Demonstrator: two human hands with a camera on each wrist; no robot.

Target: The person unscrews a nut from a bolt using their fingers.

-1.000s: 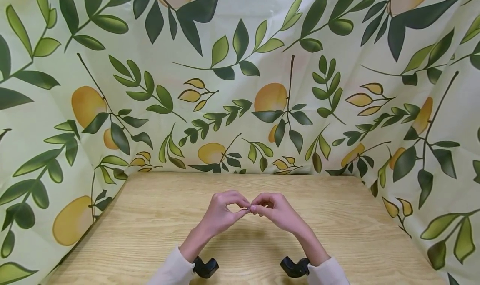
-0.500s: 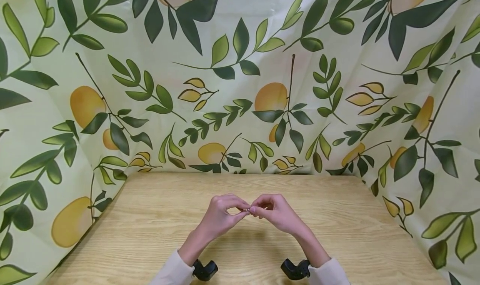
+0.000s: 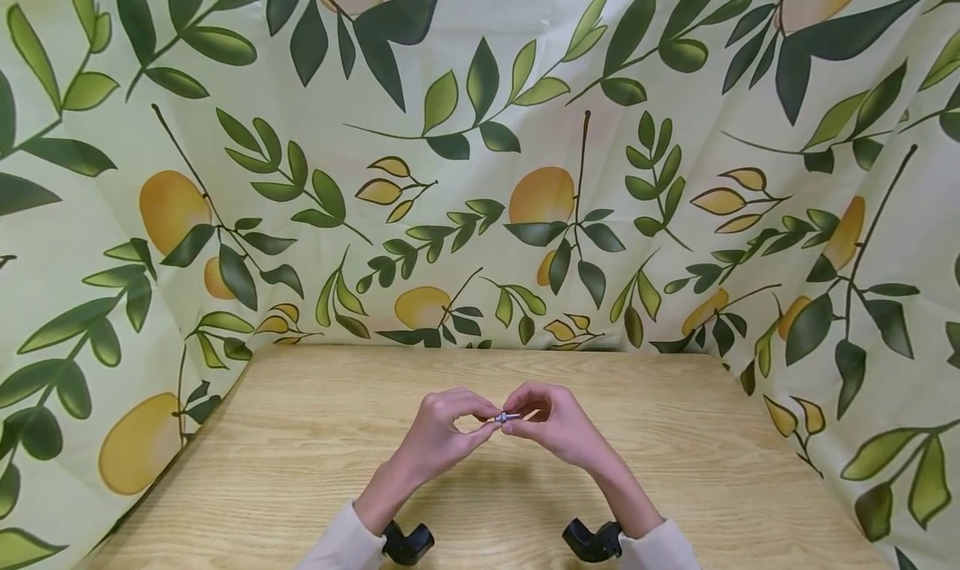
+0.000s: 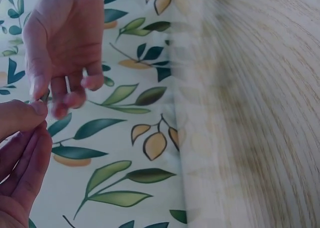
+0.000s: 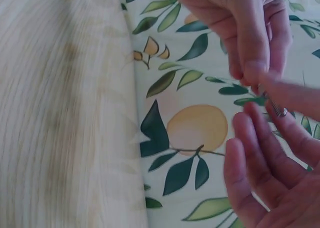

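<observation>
A small silver threaded bolt lies roughly level between the two hands, above the table. A wider band, perhaps a nut, shows around its middle. My left hand pinches its left end between thumb and fingertips. The right hand has its thumb and index finger about the other end, slightly spread, so more of the metal shows. Threads on the bolt are visible in the right wrist view, against the right index finger. From the left wrist, fingertips hide most of the bolt.
Beneath the hands spreads a light wooden table. A cloth printed with leaves and orange fruit stands behind it and along both sides. Black wrist mounts stick out near both pale sleeves.
The right thumb and fingertips have parted a little, baring the bolt that they covered before. My left hand keeps its pinch in nearly the same place.
</observation>
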